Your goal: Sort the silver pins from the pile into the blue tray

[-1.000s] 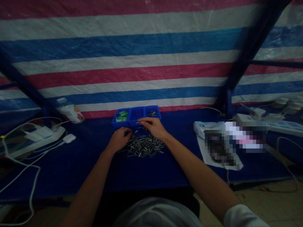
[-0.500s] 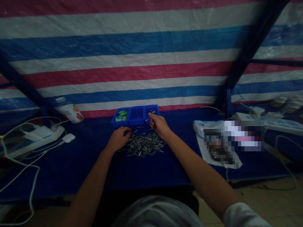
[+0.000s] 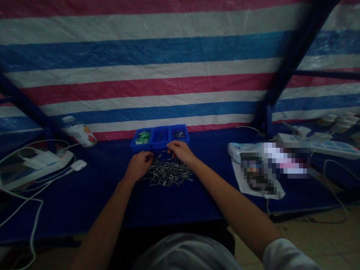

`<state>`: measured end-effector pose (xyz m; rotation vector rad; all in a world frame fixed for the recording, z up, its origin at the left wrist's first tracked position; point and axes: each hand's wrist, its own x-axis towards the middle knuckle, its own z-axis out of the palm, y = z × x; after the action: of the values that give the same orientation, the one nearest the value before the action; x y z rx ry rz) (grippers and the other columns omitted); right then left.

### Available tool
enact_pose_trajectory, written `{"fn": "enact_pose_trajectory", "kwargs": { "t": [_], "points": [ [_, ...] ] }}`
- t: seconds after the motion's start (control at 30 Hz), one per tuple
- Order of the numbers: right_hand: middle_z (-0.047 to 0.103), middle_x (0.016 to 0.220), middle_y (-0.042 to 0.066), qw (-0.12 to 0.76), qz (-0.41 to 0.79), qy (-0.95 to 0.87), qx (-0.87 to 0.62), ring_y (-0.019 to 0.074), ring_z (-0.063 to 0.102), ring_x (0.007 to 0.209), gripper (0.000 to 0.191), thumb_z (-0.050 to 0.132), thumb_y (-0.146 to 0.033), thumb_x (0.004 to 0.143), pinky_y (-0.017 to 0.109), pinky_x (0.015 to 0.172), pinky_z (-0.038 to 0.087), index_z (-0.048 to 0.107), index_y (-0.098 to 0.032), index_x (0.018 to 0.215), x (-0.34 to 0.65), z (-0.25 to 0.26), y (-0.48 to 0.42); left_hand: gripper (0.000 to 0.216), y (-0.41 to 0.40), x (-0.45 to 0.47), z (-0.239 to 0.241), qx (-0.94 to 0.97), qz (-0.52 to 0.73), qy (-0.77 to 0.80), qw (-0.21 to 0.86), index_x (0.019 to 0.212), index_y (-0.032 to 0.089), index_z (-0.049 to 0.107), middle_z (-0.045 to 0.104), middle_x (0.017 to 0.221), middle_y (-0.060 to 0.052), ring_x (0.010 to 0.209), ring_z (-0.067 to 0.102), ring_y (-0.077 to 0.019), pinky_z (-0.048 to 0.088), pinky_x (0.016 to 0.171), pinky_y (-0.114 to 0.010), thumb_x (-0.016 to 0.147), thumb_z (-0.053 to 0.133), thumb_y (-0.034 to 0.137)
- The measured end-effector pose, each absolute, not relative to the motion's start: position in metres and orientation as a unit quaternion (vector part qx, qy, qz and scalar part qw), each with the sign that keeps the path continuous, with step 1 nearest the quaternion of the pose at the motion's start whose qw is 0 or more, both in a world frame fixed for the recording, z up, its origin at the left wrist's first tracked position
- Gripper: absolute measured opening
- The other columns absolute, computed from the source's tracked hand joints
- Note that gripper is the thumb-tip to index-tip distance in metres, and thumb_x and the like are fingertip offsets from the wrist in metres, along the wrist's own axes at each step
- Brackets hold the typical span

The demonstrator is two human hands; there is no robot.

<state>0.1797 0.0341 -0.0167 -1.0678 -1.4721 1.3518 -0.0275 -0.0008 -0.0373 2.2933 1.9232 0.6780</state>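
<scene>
A heap of small metal pins (image 3: 168, 173) lies on the dark blue table (image 3: 174, 202). My left hand (image 3: 139, 165) rests curled at the heap's left edge, fingers closed on pins I cannot count. Over the far side of the heap my right hand (image 3: 180, 150) reaches down with its fingers drawn together in a pinch. Just behind stand three joined blue bins (image 3: 159, 137): green pieces fill the left one, the middle one looks nearly bare, and metal pins lie in the right one.
A bottle (image 3: 80, 133) lies at the back left. A white power strip (image 3: 42, 165) with cables and a small white case (image 3: 78, 165) sit on the left. A white bag (image 3: 258, 168) and more power strips are at the right. Striped tarpaulin hangs behind.
My right hand went from the heap to the right bin half a second ago and has now come back down onto the far side of the heap. The left hand stayed put.
</scene>
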Motion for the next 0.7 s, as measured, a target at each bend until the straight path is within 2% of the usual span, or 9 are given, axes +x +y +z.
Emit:
{"fn": "enact_pose_trajectory", "kwargs": {
  "t": [0.17, 0.3, 0.5, 0.7],
  "points": [
    [0.061, 0.067, 0.0, 0.412, 0.528, -0.619, -0.41, 0.008, 0.048, 0.048, 0.013, 0.057, -0.026, 0.085, 0.023, 0.05, 0.039, 0.062, -0.018, 0.075, 0.173, -0.025, 0.032, 0.025, -0.002, -0.024, -0.028, 0.775, 0.181, 0.606, 0.013, 0.097, 0.025, 0.07, 0.073, 0.094, -0.005, 0.086, 0.067, -0.0229, 0.049, 0.077, -0.032, 0.082, 0.05, 0.021],
    [0.063, 0.069, 0.0, 0.41, 0.48, -0.651, -0.421, 0.0094, 0.051, 0.053, 0.015, 0.056, -0.028, 0.085, 0.024, 0.054, 0.04, 0.064, -0.018, 0.078, 0.174, -0.026, 0.033, 0.023, -0.002, -0.024, -0.023, 0.763, 0.188, 0.618, 0.031, 0.094, 0.025, 0.068, 0.072, 0.081, -0.002, 0.077, 0.067, -0.0211, 0.047, 0.068, -0.03, 0.075, 0.055, 0.021],
    [0.07, 0.08, 0.003, 0.38, 0.329, -0.742, -0.443, 0.014, 0.06, 0.07, 0.017, 0.058, -0.03, 0.085, 0.027, 0.067, 0.042, 0.069, -0.018, 0.085, 0.178, -0.024, 0.028, 0.018, -0.007, -0.02, -0.022, 0.721, 0.288, 0.626, 0.074, 0.084, 0.021, 0.063, 0.067, 0.069, 0.001, 0.065, 0.062, -0.0165, 0.046, 0.064, -0.028, 0.066, 0.059, 0.022],
    [0.071, 0.087, 0.005, 0.335, 0.29, -0.799, -0.406, 0.0158, 0.062, 0.076, 0.025, 0.055, -0.039, 0.088, 0.028, 0.069, 0.041, 0.07, -0.019, 0.092, 0.177, -0.024, 0.021, 0.013, -0.009, -0.017, -0.022, 0.69, 0.417, 0.579, 0.126, 0.08, 0.019, 0.059, 0.065, 0.071, 0.001, 0.066, 0.06, -0.0145, 0.048, 0.066, -0.027, 0.068, 0.061, 0.025]
  ]
}}
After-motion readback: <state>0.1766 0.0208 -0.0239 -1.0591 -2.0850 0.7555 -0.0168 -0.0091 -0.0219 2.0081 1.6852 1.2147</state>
